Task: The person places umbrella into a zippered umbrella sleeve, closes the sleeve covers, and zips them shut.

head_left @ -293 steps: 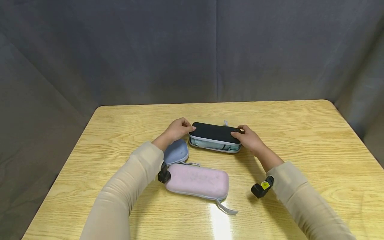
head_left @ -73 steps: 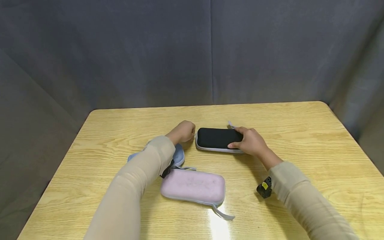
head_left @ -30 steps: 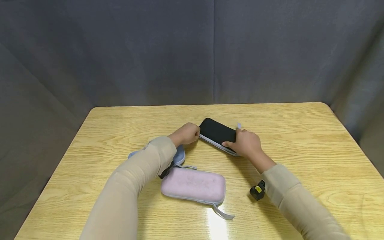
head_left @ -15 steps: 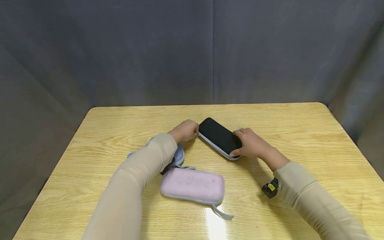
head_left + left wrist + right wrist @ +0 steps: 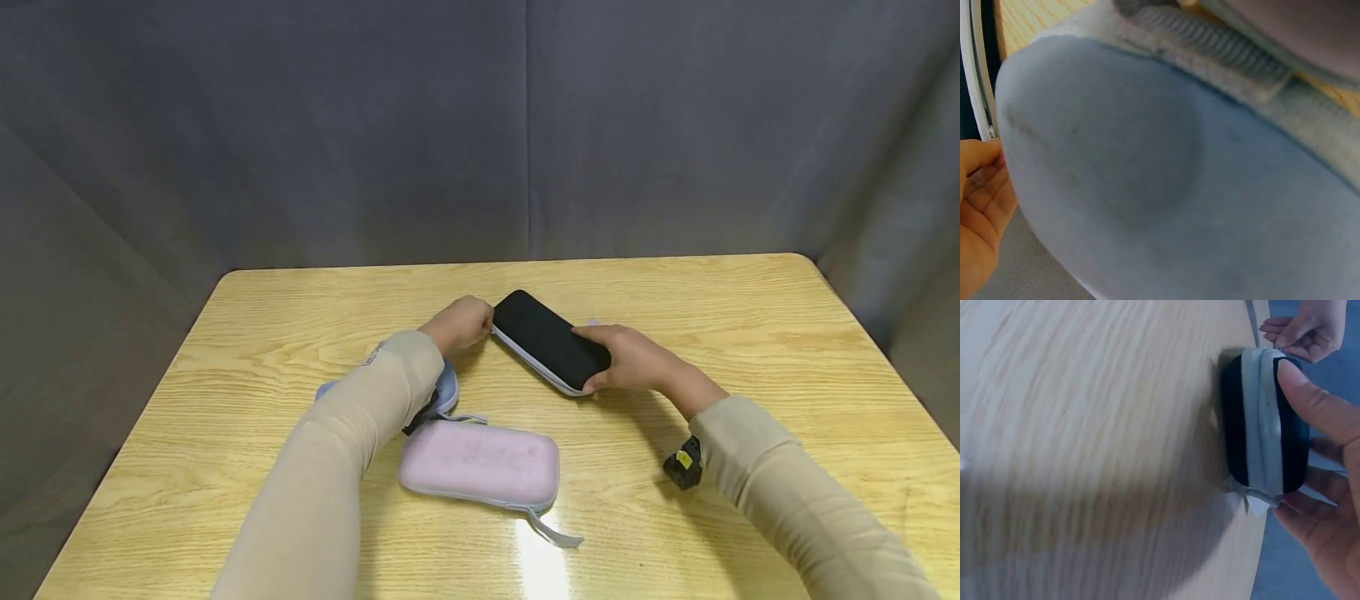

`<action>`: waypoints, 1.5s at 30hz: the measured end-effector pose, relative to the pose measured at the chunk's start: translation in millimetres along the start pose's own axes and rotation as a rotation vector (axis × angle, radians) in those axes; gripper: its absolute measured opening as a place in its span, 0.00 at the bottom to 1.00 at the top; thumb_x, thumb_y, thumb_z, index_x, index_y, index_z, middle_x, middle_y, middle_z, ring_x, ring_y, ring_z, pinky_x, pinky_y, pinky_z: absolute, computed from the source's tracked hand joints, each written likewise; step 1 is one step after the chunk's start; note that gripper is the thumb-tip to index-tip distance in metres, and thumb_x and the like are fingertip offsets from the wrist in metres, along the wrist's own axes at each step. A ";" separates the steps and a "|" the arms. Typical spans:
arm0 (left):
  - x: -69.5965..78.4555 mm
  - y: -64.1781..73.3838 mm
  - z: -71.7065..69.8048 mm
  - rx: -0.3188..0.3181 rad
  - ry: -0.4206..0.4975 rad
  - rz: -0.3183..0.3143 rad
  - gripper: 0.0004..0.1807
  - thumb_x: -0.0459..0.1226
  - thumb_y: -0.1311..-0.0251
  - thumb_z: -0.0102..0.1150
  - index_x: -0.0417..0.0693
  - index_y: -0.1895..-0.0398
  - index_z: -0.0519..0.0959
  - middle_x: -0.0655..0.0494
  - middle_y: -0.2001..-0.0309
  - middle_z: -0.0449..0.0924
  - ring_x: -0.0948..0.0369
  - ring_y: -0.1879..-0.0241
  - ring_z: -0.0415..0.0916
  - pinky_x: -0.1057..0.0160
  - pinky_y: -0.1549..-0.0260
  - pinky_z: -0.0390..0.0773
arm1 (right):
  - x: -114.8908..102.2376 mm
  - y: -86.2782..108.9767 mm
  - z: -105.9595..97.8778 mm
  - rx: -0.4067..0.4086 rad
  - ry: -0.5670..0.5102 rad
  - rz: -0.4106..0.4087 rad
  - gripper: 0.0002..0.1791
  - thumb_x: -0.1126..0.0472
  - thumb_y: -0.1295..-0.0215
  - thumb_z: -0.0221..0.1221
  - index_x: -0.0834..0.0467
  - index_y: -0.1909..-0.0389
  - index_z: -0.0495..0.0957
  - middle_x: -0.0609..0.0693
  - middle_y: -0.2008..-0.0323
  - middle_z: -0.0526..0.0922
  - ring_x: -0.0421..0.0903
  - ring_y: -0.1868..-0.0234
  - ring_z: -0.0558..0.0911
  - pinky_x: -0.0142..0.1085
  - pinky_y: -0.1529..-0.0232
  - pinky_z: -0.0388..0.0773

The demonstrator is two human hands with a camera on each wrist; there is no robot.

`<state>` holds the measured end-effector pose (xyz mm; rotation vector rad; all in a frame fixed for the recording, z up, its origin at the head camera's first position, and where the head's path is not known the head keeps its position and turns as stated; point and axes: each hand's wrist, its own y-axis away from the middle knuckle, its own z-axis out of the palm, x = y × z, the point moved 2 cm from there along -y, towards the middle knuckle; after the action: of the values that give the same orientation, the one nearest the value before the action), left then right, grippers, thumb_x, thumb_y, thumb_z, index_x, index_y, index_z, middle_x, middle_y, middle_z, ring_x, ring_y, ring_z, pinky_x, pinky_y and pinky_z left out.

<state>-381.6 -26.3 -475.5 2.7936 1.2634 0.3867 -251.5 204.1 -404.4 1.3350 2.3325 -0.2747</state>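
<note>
A black zip case [image 5: 543, 337] with a pale grey zipper band lies at an angle toward the back of the table. My right hand [image 5: 633, 358] grips its near right end, thumb on the front side and fingers across the top; the right wrist view shows this rounded end up close. At the far left end my left hand [image 5: 463, 323] pinches the zipper pull [image 5: 991, 132], thumb against curled fingers. A blue case [image 5: 1147, 169] sits under the left wrist, partly hidden by the sleeve. The black case's lid is down along the visible side.
A pink zip case [image 5: 480, 462] with a grey strap [image 5: 553, 530] lies in front, close to the blue case. The wooden table [image 5: 750, 333] ends at a grey curtain [image 5: 337, 133] behind. A pale tab [image 5: 593, 322] shows behind the black case.
At first both hands held the black case's raised lid, teal contents showing. Since then the lid came down, the left hand took the zipper pull, and the case turned, its right end nearer.
</note>
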 end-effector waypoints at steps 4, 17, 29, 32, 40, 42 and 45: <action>1.7 1.4 -1.1 0.009 0.016 0.036 0.13 0.28 0.47 0.45 0.47 0.87 0.66 0.55 0.84 0.61 0.60 0.82 0.56 0.64 0.79 0.60 | 1.2 2.8 3.1 -0.009 -0.008 -0.007 0.47 0.48 0.63 0.67 0.59 0.40 0.60 0.62 0.42 0.60 0.58 0.42 0.60 0.48 0.47 0.59; 49.0 53.5 -60.1 -0.003 0.088 -0.018 0.10 0.26 0.48 0.47 0.43 0.84 0.70 0.57 0.82 0.66 0.62 0.78 0.62 0.68 0.76 0.63 | -13.4 6.5 14.1 0.063 0.067 0.024 0.45 0.43 0.59 0.64 0.60 0.40 0.60 0.63 0.43 0.63 0.60 0.45 0.63 0.48 0.49 0.62; 60.1 58.7 -58.3 -0.033 0.089 -0.016 0.08 0.28 0.47 0.49 0.42 0.81 0.75 0.56 0.82 0.72 0.63 0.80 0.67 0.69 0.75 0.68 | -35.3 6.3 24.4 0.101 0.219 0.060 0.44 0.39 0.56 0.60 0.61 0.41 0.62 0.64 0.46 0.66 0.62 0.52 0.70 0.47 0.64 0.72; 64.7 60.2 -56.5 -0.052 0.108 0.000 0.09 0.28 0.46 0.50 0.42 0.81 0.74 0.56 0.82 0.72 0.63 0.81 0.68 0.69 0.76 0.68 | -38.4 6.0 26.7 0.109 0.254 0.075 0.44 0.38 0.55 0.58 0.61 0.42 0.62 0.65 0.47 0.66 0.61 0.56 0.73 0.45 0.69 0.73; 72.1 57.3 -55.5 -0.010 0.061 0.032 0.09 0.28 0.48 0.52 0.43 0.83 0.73 0.58 0.83 0.68 0.64 0.82 0.61 0.71 0.80 0.62 | -50.4 5.0 30.5 0.157 0.324 0.040 0.44 0.37 0.52 0.56 0.70 0.46 0.65 0.71 0.54 0.70 0.58 0.66 0.78 0.47 0.65 0.72; 72.7 55.9 -55.7 -0.002 0.063 0.027 0.07 0.28 0.49 0.53 0.42 0.82 0.74 0.57 0.82 0.69 0.64 0.81 0.61 0.70 0.80 0.62 | -51.9 5.5 30.1 0.163 0.331 0.033 0.44 0.37 0.53 0.56 0.70 0.47 0.65 0.71 0.55 0.71 0.58 0.65 0.77 0.47 0.64 0.72; 71.9 54.7 -55.6 -0.012 0.065 0.010 0.05 0.28 0.48 0.52 0.41 0.79 0.76 0.57 0.80 0.70 0.63 0.80 0.62 0.70 0.78 0.64 | -52.8 7.5 27.9 0.161 0.317 0.011 0.41 0.39 0.52 0.57 0.69 0.48 0.67 0.70 0.56 0.72 0.58 0.63 0.77 0.46 0.64 0.73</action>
<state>-309.6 -12.2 -398.9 2.8000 1.2554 0.4873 -214.3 156.8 -404.3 1.5666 2.6080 -0.2690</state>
